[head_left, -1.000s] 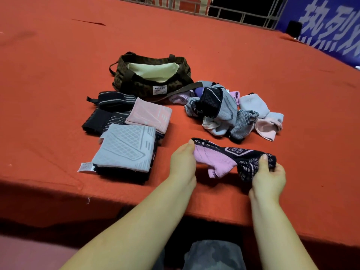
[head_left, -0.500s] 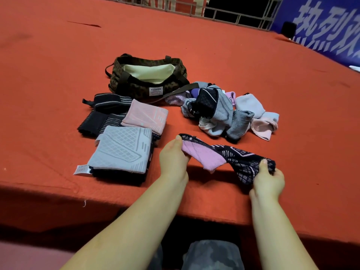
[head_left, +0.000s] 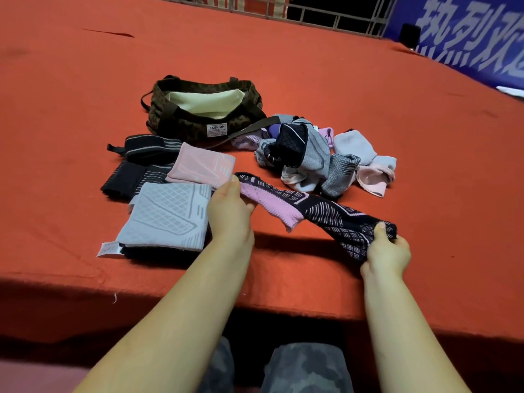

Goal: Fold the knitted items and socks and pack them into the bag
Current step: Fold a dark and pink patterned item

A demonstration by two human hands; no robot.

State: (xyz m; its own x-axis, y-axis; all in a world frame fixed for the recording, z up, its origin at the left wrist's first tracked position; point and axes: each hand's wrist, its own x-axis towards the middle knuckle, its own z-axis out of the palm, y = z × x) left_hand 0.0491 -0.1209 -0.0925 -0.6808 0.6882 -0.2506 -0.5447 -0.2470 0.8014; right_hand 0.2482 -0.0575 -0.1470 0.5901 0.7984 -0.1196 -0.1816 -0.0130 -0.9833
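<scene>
A black and pink patterned knitted item is stretched just above the red table between my two hands. My left hand pinches its left end beside the folded pieces. My right hand grips its right end near the table's front edge. A folded grey piece, a folded pink piece and dark striped pieces lie at the left. An unfolded heap of socks and knits lies behind. The open camouflage bag with a pale lining stands at the back.
The red cloth table stretches far back to a metal railing. A blue banner with white characters runs along the right. The table's front edge is just below my hands.
Both hands have pulled apart and stretched the black and pink item. My left hand moved left and away from me, up to the folded pieces.
</scene>
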